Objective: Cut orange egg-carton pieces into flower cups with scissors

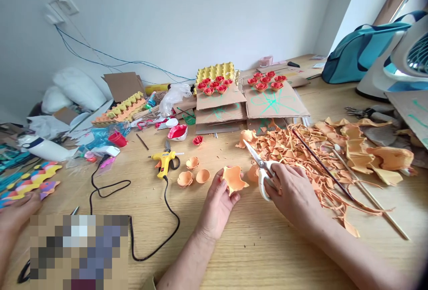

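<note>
My left hand [217, 203] pinches an orange egg-carton cup piece [233, 178] with wavy cut edges, held just above the wooden table [261, 245]. My right hand [292, 192] grips white-handled scissors [262, 167], blades shut and pointing up-left, just right of the orange piece. Three finished orange paper flowers [193, 173] lie left of my left hand. A heap of orange carton scraps [301, 151] spreads behind and right of my right hand.
A yellow glue gun [163, 163] with a black cord lies left of the flowers. Red paper roses [214, 84] sit on cardboard boxes at the back. Another person's hand [16, 212] rests at the far left by colourful cutouts. Thin sticks [368, 194] cross the scraps.
</note>
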{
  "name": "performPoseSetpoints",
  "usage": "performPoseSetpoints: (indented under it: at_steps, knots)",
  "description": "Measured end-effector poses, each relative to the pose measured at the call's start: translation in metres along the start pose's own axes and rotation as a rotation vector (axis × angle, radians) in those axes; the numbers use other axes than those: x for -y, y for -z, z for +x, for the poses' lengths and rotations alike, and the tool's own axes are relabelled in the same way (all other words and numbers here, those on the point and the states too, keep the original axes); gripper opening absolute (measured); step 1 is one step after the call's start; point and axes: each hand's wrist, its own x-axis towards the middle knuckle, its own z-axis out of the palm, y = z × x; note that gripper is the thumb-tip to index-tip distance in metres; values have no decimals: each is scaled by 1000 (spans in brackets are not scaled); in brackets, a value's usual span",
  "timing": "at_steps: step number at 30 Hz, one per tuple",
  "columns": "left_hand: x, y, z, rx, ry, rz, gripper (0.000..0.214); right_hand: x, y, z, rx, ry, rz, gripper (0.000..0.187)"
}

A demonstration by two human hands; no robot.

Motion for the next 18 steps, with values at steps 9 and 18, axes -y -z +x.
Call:
performPoseSetpoints:
  at_steps: [9,18]
  knots:
    - [1,6,5,80,203,-204,41,-6,0,5,1,27,-105,11]
    - [-3,7,6,28,299,-274,38,-5,11,1,-17,40,24,11]
